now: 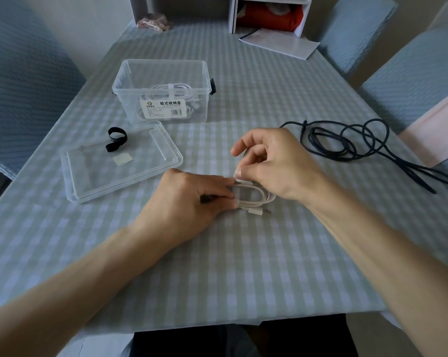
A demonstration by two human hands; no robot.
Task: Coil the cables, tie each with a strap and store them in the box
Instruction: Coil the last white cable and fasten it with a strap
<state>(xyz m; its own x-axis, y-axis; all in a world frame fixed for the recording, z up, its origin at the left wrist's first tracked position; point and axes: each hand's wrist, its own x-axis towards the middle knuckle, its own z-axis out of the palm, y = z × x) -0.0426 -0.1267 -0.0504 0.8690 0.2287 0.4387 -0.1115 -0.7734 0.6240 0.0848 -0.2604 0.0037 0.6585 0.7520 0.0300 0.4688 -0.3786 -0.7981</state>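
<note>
A coiled white cable point(253, 198) lies on the table between my hands, its USB plug point(258, 211) sticking out at the front. My left hand point(189, 199) grips the coil's left end. My right hand point(274, 163) pinches a white strap at the coil's top. The clear plastic box point(163, 73) stands open behind, with a tied white cable point(171, 95) inside. A loose black cable point(359, 143) sprawls to the right. A black strap point(116, 139) and a white strap point(122, 159) rest on the box lid point(94, 181).
The checked tablecloth point(217, 266) covers the table. White shelving point(233, 14) and a sheet of paper point(279, 43) stand at the far edge. Padded chairs point(410, 73) flank the table on both sides.
</note>
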